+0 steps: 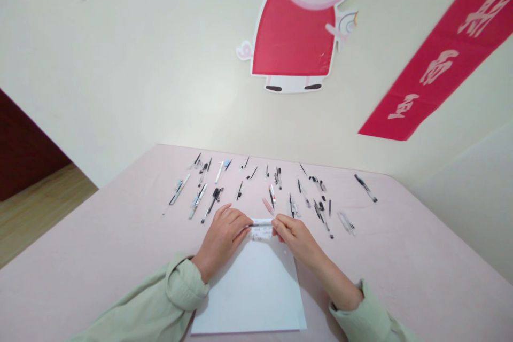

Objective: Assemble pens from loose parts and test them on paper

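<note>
In the head view, a thin pen lies level between my two hands, dark toward the left and paler toward the right. My left hand is closed, with its fingertips on the dark end. Pinched round the other end is my right hand; its thumb and fingers hide that tip. Beneath both hands is a white sheet of paper, whose top edge carries small dark marks too blurred to read. Just beyond the fingers lie a pink pen part and a pen with red and white on it.
Several pens, caps and refills are spread over the pink tabletop. Left are patterned pens; at the right lie clear barrels and a capped pen. A wall with a cartoon cutout stands behind the table.
</note>
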`<state>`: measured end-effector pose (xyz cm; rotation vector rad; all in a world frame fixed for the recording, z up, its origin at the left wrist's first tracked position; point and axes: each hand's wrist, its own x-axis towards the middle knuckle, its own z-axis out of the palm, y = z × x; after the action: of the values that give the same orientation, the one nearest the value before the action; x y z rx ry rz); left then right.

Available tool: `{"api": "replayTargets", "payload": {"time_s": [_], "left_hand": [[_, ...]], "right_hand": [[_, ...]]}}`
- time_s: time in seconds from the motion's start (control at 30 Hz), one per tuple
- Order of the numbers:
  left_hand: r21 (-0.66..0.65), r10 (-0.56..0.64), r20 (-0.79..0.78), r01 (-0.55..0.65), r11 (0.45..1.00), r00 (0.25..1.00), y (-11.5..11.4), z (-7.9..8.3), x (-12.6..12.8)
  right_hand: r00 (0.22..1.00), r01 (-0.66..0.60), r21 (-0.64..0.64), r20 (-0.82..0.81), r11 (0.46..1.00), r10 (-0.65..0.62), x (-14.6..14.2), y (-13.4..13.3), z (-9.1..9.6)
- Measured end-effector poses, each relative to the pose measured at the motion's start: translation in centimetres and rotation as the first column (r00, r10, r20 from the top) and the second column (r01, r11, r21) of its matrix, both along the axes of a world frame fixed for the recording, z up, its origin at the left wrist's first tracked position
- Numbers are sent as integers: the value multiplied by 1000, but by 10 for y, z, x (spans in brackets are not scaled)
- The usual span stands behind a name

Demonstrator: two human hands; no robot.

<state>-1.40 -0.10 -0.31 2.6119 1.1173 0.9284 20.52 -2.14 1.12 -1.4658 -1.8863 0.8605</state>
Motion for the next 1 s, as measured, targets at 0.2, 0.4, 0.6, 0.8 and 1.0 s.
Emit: {"api": "replayTargets", "payload": {"time_s": [0.2,0.4,0.6,0.8,1.0], "left_hand": [[-23,-42,-32,41,999,999,0,-4,0],[-3,-39,-27,39,999,999,0,-3,1],[-10,-46,-27,45,999,999,0,-3,0],[-82,-13,-23,11,997,1000,-1,-5,1],[-52,11,-18,-12,999,1000,-1,-4,1]], "right_hand": [[999,4,41,45,999,-6,1,1,1],[997,27,48,71,998,-30,1,0,-6],[997,49,43,50,998,-51,0,1,-8],[997,82,27,-21,996,-81,1,2,-3],[992,64,-6,-113,998,-64,3,2,-3]]}}
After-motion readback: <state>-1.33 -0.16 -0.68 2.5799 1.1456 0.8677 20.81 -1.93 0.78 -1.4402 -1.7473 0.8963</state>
